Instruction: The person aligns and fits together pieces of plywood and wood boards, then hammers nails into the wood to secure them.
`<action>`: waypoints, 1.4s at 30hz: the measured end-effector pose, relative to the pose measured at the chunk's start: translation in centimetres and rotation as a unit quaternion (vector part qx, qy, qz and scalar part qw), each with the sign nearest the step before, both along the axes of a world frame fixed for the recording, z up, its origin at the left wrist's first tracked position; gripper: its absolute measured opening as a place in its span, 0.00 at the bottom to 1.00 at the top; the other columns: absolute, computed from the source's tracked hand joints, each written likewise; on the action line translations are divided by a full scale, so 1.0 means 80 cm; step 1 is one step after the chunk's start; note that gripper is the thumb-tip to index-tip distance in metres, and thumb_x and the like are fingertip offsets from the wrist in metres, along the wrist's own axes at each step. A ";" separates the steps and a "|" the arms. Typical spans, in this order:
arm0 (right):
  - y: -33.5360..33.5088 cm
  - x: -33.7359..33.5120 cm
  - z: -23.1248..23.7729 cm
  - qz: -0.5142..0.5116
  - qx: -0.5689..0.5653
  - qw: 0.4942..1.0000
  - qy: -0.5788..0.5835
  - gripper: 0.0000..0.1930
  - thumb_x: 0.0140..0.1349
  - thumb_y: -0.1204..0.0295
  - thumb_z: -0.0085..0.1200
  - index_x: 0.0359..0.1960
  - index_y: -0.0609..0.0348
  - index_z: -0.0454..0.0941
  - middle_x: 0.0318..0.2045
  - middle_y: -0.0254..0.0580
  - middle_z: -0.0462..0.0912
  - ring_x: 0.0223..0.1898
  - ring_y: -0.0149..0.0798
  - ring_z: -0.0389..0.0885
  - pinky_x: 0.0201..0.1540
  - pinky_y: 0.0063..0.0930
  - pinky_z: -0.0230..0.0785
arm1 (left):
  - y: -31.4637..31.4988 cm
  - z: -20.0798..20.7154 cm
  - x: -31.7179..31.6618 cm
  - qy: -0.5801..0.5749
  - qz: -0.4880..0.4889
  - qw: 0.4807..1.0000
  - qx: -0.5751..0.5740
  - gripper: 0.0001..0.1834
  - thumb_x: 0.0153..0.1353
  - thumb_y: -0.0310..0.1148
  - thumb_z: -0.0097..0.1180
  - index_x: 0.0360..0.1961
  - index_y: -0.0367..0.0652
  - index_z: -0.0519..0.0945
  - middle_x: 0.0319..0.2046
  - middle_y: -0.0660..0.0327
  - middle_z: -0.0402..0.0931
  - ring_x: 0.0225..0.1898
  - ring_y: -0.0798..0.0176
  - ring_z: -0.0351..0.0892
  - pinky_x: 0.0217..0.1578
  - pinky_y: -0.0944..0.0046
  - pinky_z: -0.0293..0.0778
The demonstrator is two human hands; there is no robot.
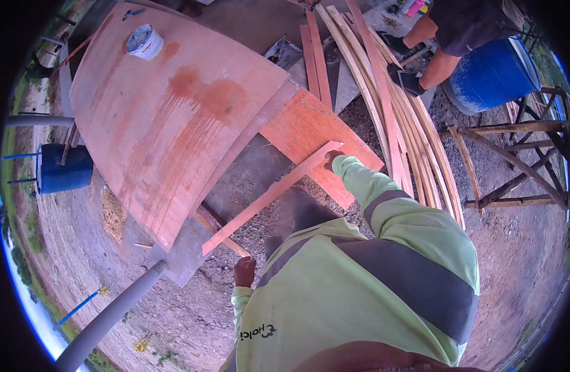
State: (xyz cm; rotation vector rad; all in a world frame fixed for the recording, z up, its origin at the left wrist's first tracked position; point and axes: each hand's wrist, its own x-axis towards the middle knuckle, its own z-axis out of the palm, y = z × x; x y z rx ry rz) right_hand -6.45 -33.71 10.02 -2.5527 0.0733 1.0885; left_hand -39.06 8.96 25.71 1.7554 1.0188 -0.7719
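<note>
A long, narrow reddish wooden strip (266,201) slants from the lower left to the upper right in front of me. My right hand (334,160) is closed on its upper right end, over an orange-red board (310,127). Low beside my body, my left hand (245,271) is curled into a fist, apart from the strip; anything inside it is hidden. Near that fist ends a thin light-coloured piece of wood (236,247). Large reddish plywood sheets (155,118) with dark wet stains lie stacked to the left of the strip.
A white bucket (145,43) stands on the plywood. Several long timber strips (415,136) lie to the right. Another person's leg (435,67) shows beside a blue drum (492,77). A wooden trestle (514,164) stands at right, a grey post (114,313) at lower left.
</note>
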 end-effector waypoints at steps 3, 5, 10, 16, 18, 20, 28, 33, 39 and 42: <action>0.049 -0.011 0.037 -0.027 0.062 0.998 -0.018 0.31 0.50 0.58 0.62 0.56 0.55 0.75 0.48 0.50 0.82 0.51 0.51 0.80 0.55 0.39 0.73 | 0.016 -0.045 -0.056 -0.256 -0.105 0.960 0.033 0.18 0.57 0.41 0.59 0.41 0.37 0.82 0.28 0.51 0.83 0.31 0.56 0.84 0.33 0.58 0.78; 0.036 -0.056 0.053 -0.002 0.111 0.993 -0.033 0.30 0.51 0.58 0.60 0.57 0.55 0.75 0.48 0.49 0.82 0.51 0.50 0.80 0.56 0.38 0.72 | 0.005 -0.044 -0.061 -0.168 -0.190 0.967 -0.012 0.18 0.57 0.41 0.59 0.40 0.37 0.82 0.28 0.51 0.83 0.31 0.55 0.84 0.34 0.58 0.78; -0.038 -0.224 0.106 -0.064 0.098 0.993 0.030 0.30 0.51 0.58 0.59 0.57 0.55 0.74 0.48 0.49 0.83 0.52 0.50 0.80 0.57 0.39 0.71 | -0.049 -0.024 -0.106 -0.105 -0.361 0.923 -0.083 0.17 0.56 0.41 0.59 0.40 0.38 0.83 0.29 0.50 0.83 0.31 0.54 0.84 0.34 0.58 0.78; -0.204 -0.467 0.099 -0.149 -0.078 0.984 0.054 0.28 0.50 0.59 0.58 0.55 0.50 0.78 0.46 0.49 0.83 0.49 0.50 0.81 0.57 0.40 0.72 | -0.116 -0.024 -0.123 -0.111 -0.482 0.853 -0.167 0.17 0.56 0.41 0.58 0.39 0.39 0.83 0.29 0.50 0.83 0.32 0.53 0.84 0.34 0.57 0.77; -0.216 -0.499 0.115 -0.140 -0.088 0.981 0.101 0.25 0.50 0.60 0.58 0.52 0.51 0.80 0.46 0.48 0.83 0.51 0.49 0.80 0.58 0.39 0.71 | -0.122 -0.018 -0.128 -0.104 -0.505 0.840 -0.169 0.16 0.56 0.41 0.58 0.39 0.39 0.83 0.29 0.50 0.83 0.32 0.53 0.84 0.34 0.57 0.77; -0.257 -0.535 0.119 -0.193 -0.059 0.974 0.109 0.23 0.51 0.60 0.57 0.51 0.52 0.80 0.47 0.49 0.83 0.52 0.50 0.80 0.59 0.39 0.70 | -0.148 -0.012 -0.122 -0.104 -0.527 0.823 -0.184 0.16 0.56 0.41 0.58 0.38 0.39 0.83 0.29 0.50 0.83 0.32 0.53 0.84 0.34 0.57 0.77; -0.311 -0.491 0.182 -0.165 0.112 0.974 -0.106 0.17 0.57 0.64 0.55 0.47 0.58 0.81 0.47 0.52 0.82 0.48 0.52 0.82 0.53 0.43 0.74 | -0.243 0.005 -0.082 -0.074 -0.575 0.790 -0.197 0.16 0.56 0.41 0.57 0.37 0.40 0.84 0.30 0.49 0.83 0.32 0.51 0.84 0.35 0.56 0.77; -0.351 -0.449 0.195 0.155 0.172 0.972 -0.037 0.16 0.55 0.61 0.58 0.46 0.46 0.83 0.42 0.40 0.81 0.52 0.44 0.76 0.59 0.50 0.62 | -0.370 -0.010 -0.043 -0.064 -0.564 0.798 -0.201 0.15 0.56 0.41 0.57 0.37 0.41 0.84 0.30 0.49 0.82 0.33 0.50 0.84 0.35 0.56 0.77; -0.452 -0.379 0.209 0.088 0.265 0.960 0.006 0.08 0.57 0.66 0.55 0.31 0.55 0.81 0.28 0.46 0.81 0.33 0.49 0.81 0.39 0.40 0.74 | -0.499 0.054 -0.039 -0.109 -0.510 0.834 -0.181 0.16 0.57 0.43 0.55 0.33 0.41 0.83 0.30 0.47 0.81 0.33 0.42 0.81 0.35 0.51 0.75; -0.470 -0.345 0.276 0.075 0.288 0.953 0.048 0.08 0.58 0.66 0.54 0.32 0.56 0.81 0.29 0.47 0.83 0.33 0.48 0.82 0.39 0.40 0.74 | -0.528 0.105 -0.040 -0.074 -0.491 0.853 -0.160 0.20 0.54 0.46 0.57 0.40 0.41 0.82 0.33 0.45 0.81 0.36 0.43 0.83 0.37 0.53 0.76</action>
